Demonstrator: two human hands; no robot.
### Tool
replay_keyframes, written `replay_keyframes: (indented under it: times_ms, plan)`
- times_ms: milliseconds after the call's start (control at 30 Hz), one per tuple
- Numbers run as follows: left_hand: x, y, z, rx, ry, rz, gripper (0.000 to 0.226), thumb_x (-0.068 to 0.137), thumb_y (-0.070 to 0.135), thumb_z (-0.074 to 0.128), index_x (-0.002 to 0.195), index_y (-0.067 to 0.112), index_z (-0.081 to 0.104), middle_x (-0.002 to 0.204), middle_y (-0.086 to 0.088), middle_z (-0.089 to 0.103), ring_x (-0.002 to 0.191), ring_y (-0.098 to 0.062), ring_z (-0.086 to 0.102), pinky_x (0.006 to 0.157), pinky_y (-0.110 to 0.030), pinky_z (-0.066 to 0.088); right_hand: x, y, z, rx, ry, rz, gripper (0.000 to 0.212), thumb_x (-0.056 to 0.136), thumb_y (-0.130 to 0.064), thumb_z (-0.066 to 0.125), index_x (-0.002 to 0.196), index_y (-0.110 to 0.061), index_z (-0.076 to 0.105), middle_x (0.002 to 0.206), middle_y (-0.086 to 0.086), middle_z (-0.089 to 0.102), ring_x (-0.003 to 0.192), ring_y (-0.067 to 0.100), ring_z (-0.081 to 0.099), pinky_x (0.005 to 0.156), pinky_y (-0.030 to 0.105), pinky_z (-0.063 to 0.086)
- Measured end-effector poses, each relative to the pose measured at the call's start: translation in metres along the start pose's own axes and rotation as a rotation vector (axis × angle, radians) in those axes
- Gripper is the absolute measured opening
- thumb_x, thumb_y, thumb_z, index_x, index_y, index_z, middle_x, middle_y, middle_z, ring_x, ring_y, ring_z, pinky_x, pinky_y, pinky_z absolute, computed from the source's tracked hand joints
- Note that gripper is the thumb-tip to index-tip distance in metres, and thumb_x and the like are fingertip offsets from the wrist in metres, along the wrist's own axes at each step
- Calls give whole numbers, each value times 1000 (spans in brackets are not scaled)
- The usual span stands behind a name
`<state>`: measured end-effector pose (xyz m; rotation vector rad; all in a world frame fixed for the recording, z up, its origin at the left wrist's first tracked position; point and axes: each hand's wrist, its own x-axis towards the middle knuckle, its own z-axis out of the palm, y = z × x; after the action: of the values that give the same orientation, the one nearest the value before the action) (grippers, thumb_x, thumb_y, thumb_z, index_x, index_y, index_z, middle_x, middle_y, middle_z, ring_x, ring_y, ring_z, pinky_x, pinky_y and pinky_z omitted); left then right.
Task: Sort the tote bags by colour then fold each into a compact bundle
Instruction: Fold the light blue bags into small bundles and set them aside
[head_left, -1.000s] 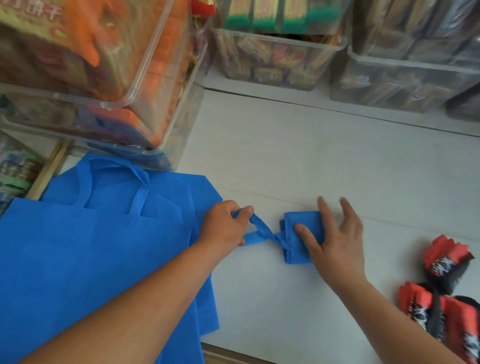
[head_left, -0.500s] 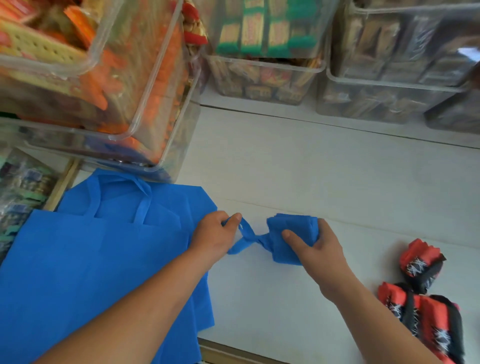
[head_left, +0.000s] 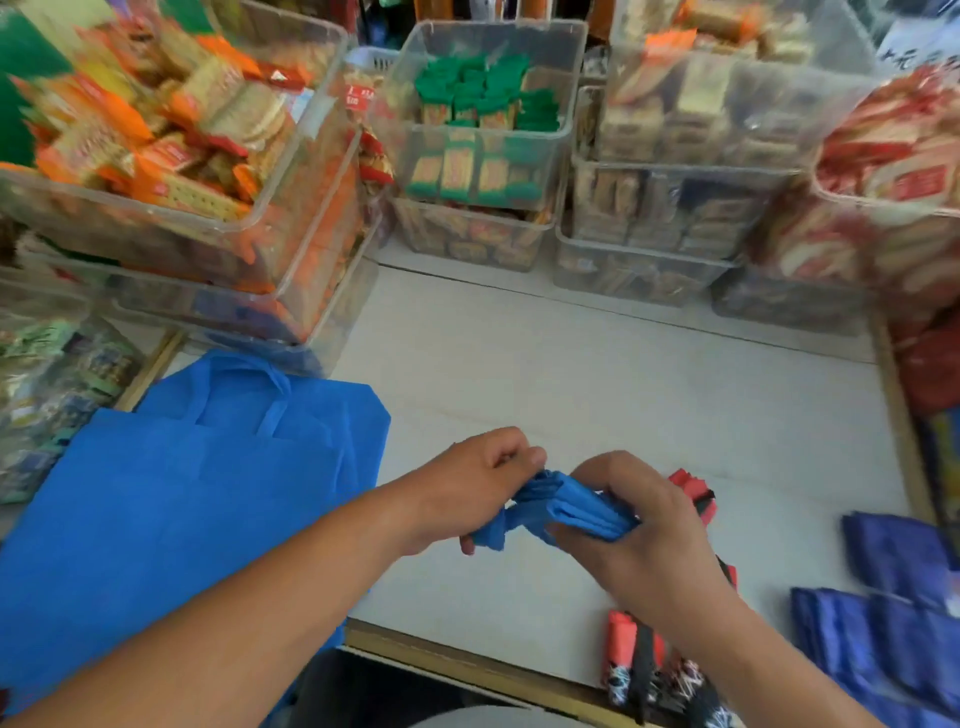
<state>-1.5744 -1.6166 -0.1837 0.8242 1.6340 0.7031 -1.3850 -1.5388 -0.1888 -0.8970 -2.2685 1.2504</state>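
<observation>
Both hands, left hand (head_left: 475, 480) and right hand (head_left: 636, 540), grip the blue bundle (head_left: 571, 506)

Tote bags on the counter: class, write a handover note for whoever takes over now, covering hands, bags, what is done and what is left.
Left hand grips the strap end of the blue bundle; right hand holds its folded body, over the counter.
Done: red-and-black bundles by the right arm; dark blue bags far right look folded.
Left: finish this bundle, then fold the flat blue bags on the left.
</observation>
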Motion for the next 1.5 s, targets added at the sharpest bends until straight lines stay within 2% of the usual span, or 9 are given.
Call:
replay_keyframes:
  times_ms: [133, 300, 500, 633, 733, 933, 1100, 1200, 1500]
  plan:
    - [-27, 28, 31, -28, -43, -8, 33, 107, 50, 36, 99, 28, 59, 79, 3, 52, 59, -10, 43, 49, -28, 40, -20, -3, -15, 17, -27, 53, 30, 77, -18, 87, 82, -32, 61, 111, -20, 70, 74, 8, 64, 61, 16, 46]
    - [-48, 51, 53, 175, 63, 66, 44, 103, 61, 35, 99, 28, 64, 107, 6, 51, 79, -8, 54, 78, -27, 49, -36, -5, -23, -35, -39, 48, 34, 79, -13, 81, 83, -34, 55, 76, -7, 62, 65, 18, 55, 56, 39, 48]
    - [-58, 39, 72, 125, 502, 230, 27, 86, 49, 73, 108, 33, 70, 103, 15, 60, 89, -3, 63, 86, -30, 56, -40, -15, -32, 80, 14, 226, 39, 81, -13, 84, 94, -21, 48, 68, -11, 62, 51, 5, 52, 48, 16, 40]
    - [-64, 35, 83, -120, 443, 45, 39, 75, 58, 81, 93, 26, 65, 88, 8, 70, 78, -7, 67, 73, -29, 58, -38, -19, -40, -99, -16, 185, 54, 81, -24, 83, 122, -37, 50, 99, -20, 69, 82, 1, 67, 68, 18, 53]
    - [-66, 37, 86, -134, 438, 25, 40, 80, 49, 81, 95, 17, 62, 83, 3, 65, 66, -5, 57, 62, -22, 49, -38, -18, -41, -196, -9, 108, 38, 81, -24, 82, 111, -34, 60, 92, -19, 67, 81, 3, 64, 66, 20, 50]
    - [-67, 40, 84, -194, 432, 102, 21, 91, 33, 74, 94, 14, 65, 94, -12, 72, 87, -26, 71, 80, -44, 61, -40, -27, -57, 213, -140, 199, 46, 80, -10, 79, 118, -33, 65, 98, -17, 68, 79, 8, 62, 65, 23, 54]
    - [-70, 43, 81, -472, 406, 159, 17, 99, 17, 67, 100, 1, 61, 96, -16, 74, 89, -23, 76, 82, -37, 63, -49, -32, -54, 329, 29, 163, 42, 82, -17, 86, 116, -33, 67, 104, -6, 71, 86, 23, 68, 71, 34, 59]
    - [-72, 44, 81, -553, 380, 152, 19, 96, 14, 70, 102, -2, 61, 99, -20, 74, 89, -27, 76, 81, -37, 63, -49, -26, -50, 254, 49, 102, 30, 85, -33, 82, 108, -38, 64, 109, -6, 63, 97, 23, 64, 77, 33, 56]
    - [-70, 39, 64, -468, 185, 46, 17, 95, 15, 72, 108, 5, 71, 102, -9, 77, 90, -15, 71, 81, -29, 56, -44, -11, -59, 119, -123, -160, 23, 93, -8, 70, 107, -17, 54, 97, -2, 58, 73, 20, 55, 62, 20, 44]
